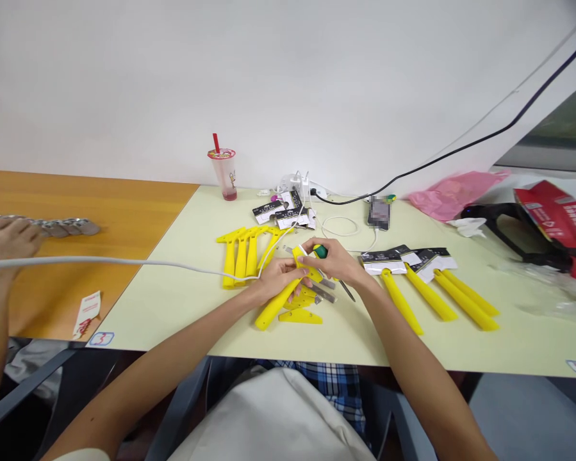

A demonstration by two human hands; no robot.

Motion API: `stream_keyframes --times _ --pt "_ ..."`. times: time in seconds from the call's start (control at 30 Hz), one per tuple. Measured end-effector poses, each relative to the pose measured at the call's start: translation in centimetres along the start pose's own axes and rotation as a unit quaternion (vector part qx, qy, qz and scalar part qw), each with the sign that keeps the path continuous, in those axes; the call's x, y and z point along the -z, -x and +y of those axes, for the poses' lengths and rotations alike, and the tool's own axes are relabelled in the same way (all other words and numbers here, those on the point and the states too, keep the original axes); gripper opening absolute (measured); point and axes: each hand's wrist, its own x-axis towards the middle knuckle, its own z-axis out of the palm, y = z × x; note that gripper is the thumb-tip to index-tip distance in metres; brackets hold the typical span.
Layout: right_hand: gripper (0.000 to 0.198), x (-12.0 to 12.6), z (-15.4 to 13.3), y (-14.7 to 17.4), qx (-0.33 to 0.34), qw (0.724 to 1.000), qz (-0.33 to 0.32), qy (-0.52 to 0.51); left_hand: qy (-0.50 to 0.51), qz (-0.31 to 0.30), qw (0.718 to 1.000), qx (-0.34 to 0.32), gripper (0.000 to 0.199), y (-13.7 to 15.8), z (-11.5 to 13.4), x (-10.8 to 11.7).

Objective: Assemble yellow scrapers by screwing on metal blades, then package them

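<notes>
My left hand (pixel 277 279) is closed around a yellow plastic scraper (pixel 278 307), its handle slanting down to the left. My right hand (pixel 338 259) holds a screwdriver (pixel 321 251) with a green and yellow handle, its dark shaft angled down past the palm. The right fingers also touch the scraper's head, and they partly hide it. Below the hands lie loose yellow plastic pieces (pixel 300 316) and flat metal blades (pixel 324 293). Several yellow scraper handles (pixel 229 264) stand in a row just left of my left hand.
Scrapers with black-and-white card sleeves (pixel 429 299) lie at right. Loose cards (pixel 292 218), a charger (pixel 295 184), a phone (pixel 378 213) and a drink cup (pixel 224 174) are behind. A white cable (pixel 172 266) crosses leftward. Another person's hand (pixel 11 240) rests near metal parts (pixel 71 227).
</notes>
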Motion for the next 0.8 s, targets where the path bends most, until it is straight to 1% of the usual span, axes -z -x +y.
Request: stream_keyframes --times 0.1,0.17,0.23,0.37,0.57,0.73,0.8 --pt "0.030 0.1 0.2 -0.2 0.054 0.998 0.005 0.029 0.006 0.005 1.000 0.000 0.049 0.0 0.0 0.0" --pt "0.027 0.1 0.3 -0.2 0.078 0.996 0.012 0.041 0.013 0.006 1.000 -0.001 0.049 0.0 0.0 0.0" --pt "0.028 0.2 0.3 -0.2 0.081 0.996 0.018 0.043 0.018 0.008 1.000 -0.003 0.050 0.0 0.1 0.0" --pt "0.032 0.0 0.2 -0.1 0.059 0.997 0.019 0.042 0.022 0.005 1.000 -0.007 0.049 -0.1 0.0 0.0" --pt "0.030 -0.4 0.8 -0.3 0.102 0.991 0.057 0.070 0.015 0.010 1.000 -0.002 0.044 -0.2 -0.1 0.0" --pt "0.031 -0.5 1.4 -0.5 0.109 0.990 0.052 0.077 0.017 0.014 1.000 0.003 0.045 -0.3 0.0 0.0" --pt "0.031 -0.5 1.4 -0.4 0.122 0.988 0.060 0.071 0.017 0.017 1.000 0.001 0.046 -0.2 0.0 0.0"
